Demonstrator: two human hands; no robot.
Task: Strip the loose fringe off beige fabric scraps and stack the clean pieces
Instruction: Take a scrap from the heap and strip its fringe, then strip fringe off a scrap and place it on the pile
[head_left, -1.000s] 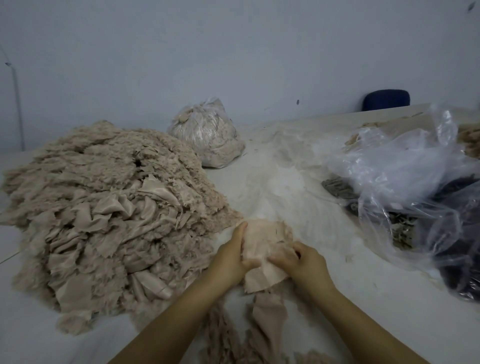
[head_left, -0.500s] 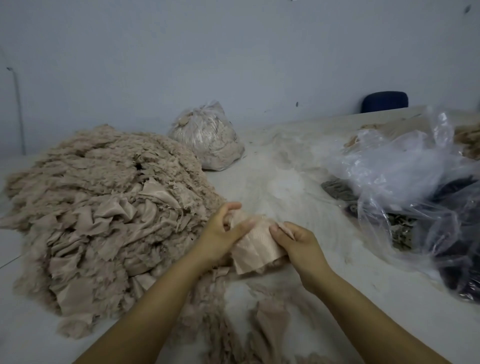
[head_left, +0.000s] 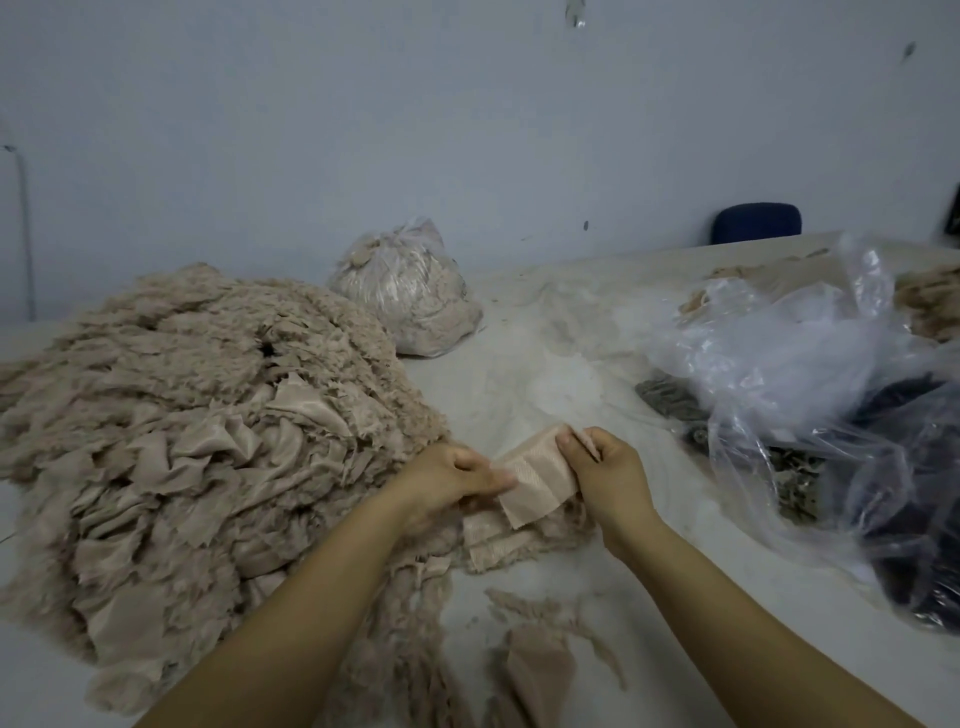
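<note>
A beige fabric scrap hangs between both hands above the table. My left hand pinches its left edge with curled fingers. My right hand pinches its upper right corner between thumb and fingers. Under the scrap lies another beige piece with fuzzy fringe around it. A big heap of frayed beige scraps fills the left of the table, touching my left forearm. Loose fringe and scraps lie between my forearms near the front edge.
A tied clear bag of beige scraps stands at the back. Crumpled clear plastic bags holding dark and grey fabric cover the right side. A blue chair back shows behind the table, against the wall.
My left hand's fingers have closed on the scrap's left edge. The right hand has lifted the scrap's right corner and the piece is now stretched out between both hands.
</note>
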